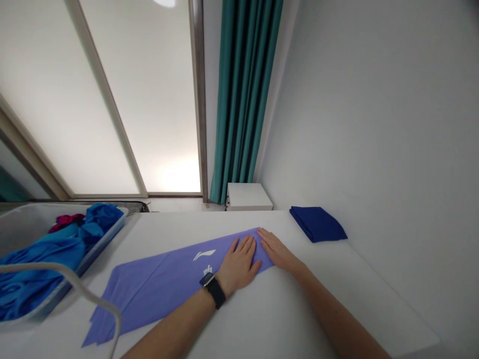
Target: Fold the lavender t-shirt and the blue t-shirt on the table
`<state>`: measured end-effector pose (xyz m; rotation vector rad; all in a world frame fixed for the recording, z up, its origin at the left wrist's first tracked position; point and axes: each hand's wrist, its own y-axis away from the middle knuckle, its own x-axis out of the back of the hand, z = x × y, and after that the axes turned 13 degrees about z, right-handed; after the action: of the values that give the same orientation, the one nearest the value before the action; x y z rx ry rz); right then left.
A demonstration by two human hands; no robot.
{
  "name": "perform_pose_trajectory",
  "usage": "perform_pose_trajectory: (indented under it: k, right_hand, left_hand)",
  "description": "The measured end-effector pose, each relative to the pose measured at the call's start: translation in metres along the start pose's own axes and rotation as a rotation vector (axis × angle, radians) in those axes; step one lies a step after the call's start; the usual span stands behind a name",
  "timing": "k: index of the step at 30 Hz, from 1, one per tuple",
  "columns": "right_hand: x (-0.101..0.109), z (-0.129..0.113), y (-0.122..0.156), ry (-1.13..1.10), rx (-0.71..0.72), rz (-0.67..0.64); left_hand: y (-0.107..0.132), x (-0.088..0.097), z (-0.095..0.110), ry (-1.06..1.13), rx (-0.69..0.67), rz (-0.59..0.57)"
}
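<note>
A light purple garment (157,286) with a white logo lies spread flat on the white table (284,314). My left hand (239,264) lies flat on its right end, fingers stretched out, with a black watch on the wrist. My right hand (275,249) rests flat beside it on the garment's far right corner, fingers together and extended. Neither hand grips anything.
A folded dark blue cloth (318,223) lies at the table's far right by the wall. A clear bin (45,259) at the left holds blue and red clothes. A white cable (93,299) loops in front of it. A white box (249,197) and a teal curtain (243,99) stand behind.
</note>
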<state>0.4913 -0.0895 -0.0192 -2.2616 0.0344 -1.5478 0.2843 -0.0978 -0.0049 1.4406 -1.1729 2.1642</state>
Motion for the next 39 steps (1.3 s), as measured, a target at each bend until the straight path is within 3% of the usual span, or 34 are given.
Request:
perform_pose_trajectory:
  k: [5,8,10,13,16,25,29,35,39]
  right_hand:
    - [0.001,-0.031,0.001,0.234,-0.045,0.147]
    - [-0.009,-0.058,0.001,0.310,-0.085,0.209]
    - [-0.021,-0.071,0.000,0.300,-0.107,0.207]
    - [-0.038,-0.078,-0.003,0.275,-0.137,0.180]
    - [-0.046,-0.074,-0.006,0.291,-0.140,0.159]
    - [-0.040,-0.053,-0.026,0.260,0.021,0.064]
    - [-0.037,-0.047,-0.034,0.242,0.107,0.037]
    - [-0.048,-0.083,-0.025,0.259,-0.096,0.149]
    - [-0.058,-0.107,-0.020,0.264,-0.147,0.137]
  left_hand:
    - [0.005,0.040,-0.034,0.081,-0.193,-0.066]
    - [0.014,0.065,-0.057,0.199,-0.386,-0.166]
    - [0.022,0.078,-0.070,0.271,-0.446,-0.243]
    - [0.035,0.087,-0.085,0.334,-0.431,-0.321]
    - [0.046,0.091,-0.090,0.344,-0.413,-0.328]
    - [0.060,0.092,-0.068,0.269,-0.315,-0.242]
    - [0.061,0.104,-0.072,0.318,-0.374,-0.260]
    - [0.065,0.131,-0.103,0.367,-0.401,-0.300]
    - [0.078,0.138,-0.114,0.352,-0.390,-0.357]
